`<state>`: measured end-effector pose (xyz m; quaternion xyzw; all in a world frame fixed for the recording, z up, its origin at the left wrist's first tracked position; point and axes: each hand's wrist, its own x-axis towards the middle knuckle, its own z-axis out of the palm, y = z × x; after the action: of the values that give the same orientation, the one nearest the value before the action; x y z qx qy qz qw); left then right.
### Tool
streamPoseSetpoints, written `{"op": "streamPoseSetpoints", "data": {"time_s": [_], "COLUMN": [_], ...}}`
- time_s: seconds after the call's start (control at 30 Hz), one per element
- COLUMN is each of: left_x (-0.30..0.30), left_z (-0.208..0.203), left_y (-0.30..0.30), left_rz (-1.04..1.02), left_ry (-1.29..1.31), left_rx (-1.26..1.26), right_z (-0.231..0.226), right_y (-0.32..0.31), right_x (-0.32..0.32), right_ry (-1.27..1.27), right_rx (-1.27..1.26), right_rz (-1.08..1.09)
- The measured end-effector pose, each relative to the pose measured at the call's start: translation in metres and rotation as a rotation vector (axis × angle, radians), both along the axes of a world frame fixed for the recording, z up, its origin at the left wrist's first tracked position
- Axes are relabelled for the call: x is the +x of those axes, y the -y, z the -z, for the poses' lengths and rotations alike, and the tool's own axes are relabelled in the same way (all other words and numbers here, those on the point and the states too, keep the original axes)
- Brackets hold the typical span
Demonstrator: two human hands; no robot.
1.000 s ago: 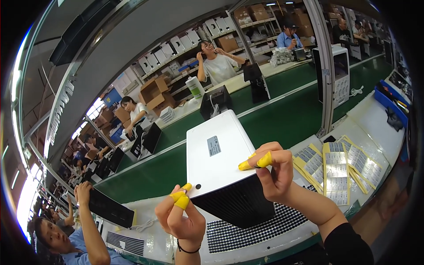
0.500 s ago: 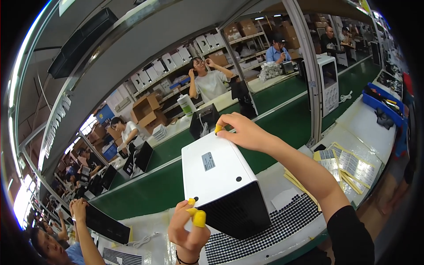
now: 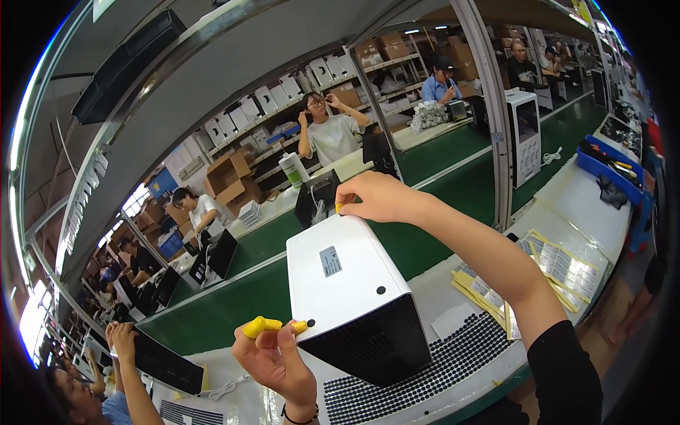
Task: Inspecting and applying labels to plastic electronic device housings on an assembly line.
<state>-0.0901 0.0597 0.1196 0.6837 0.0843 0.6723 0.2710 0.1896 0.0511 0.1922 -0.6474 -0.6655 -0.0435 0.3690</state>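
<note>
**Both hands on the white box, near corner getting the attention**

We are looking down at the white box (image 3: 350, 290), a casing with a dark mesh front, standing on the surface (image 3: 567, 234) right in front of us, its white panel turned upward. Our left hand (image 3: 278, 358) is at the near left corner, fingers (image 3: 261, 326) capped in yellow tips and pinched together right by a small black dot (image 3: 310, 323) at that corner; whether they clamp something tiny we cannot tell. Our right hand (image 3: 379, 198) reaches over to the far edge of the box, fingers curled down on its far top rim, steadying it.

We judge this to be a fitting or pressing step at the corner, with the box braced from behind. Next comes a steady push at that one spot, while the right hand keeps the casing from sliding away.

Around us: a sheet of black dots (image 3: 418, 372) lies under and just near of the box, toward our body. Yellow-backed label sheets (image 3: 559, 265) lie to the right, near the right forearm. Farther right sits a blue tray (image 3: 609, 166), and beyond the green belt (image 3: 453, 152) stands another white unit (image 3: 524, 138). At lower left, another person's hands hold a dark flat panel (image 3: 166, 365). Nothing blocks the corner itself; the label sheets sit close under the reaching arm.
</note>
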Motion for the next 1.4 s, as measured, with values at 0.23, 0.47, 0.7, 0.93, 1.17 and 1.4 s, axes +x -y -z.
{"op": "streamPoseSetpoints", "data": {"time_s": [0.23, 0.47, 0.7, 0.93, 1.17, 1.4], "left_x": [0.002, 0.021, 0.065, 0.073, 0.077, 0.060], "left_z": [0.003, -0.014, -0.039, -0.053, -0.061, -0.056], "left_y": [-0.003, -0.037, -0.124, -0.131, -0.129, -0.126], "left_rz": [-0.040, 0.051, 0.089, 0.038, 0.001, -0.036], "left_ry": [-0.019, 0.007, -0.337, -0.516, -0.595, -0.625], "left_rx": [0.101, -0.042, -0.037, 0.018, 0.137, 0.265], "right_z": [0.008, 0.021, 0.037, 0.047, 0.048, 0.050], "right_y": [0.005, 0.012, -0.027, -0.031, -0.029, -0.027], "right_x": [0.007, 0.023, -0.007, -0.010, -0.010, -0.013], "right_ry": [-0.016, 0.026, -0.888, -0.967, -0.971, -0.983], "right_rx": [0.025, 0.047, -0.136, 0.010, 0.031, 0.049], "right_rz": [-0.105, -0.116, -0.239, -0.259, -0.245, -0.251]}}
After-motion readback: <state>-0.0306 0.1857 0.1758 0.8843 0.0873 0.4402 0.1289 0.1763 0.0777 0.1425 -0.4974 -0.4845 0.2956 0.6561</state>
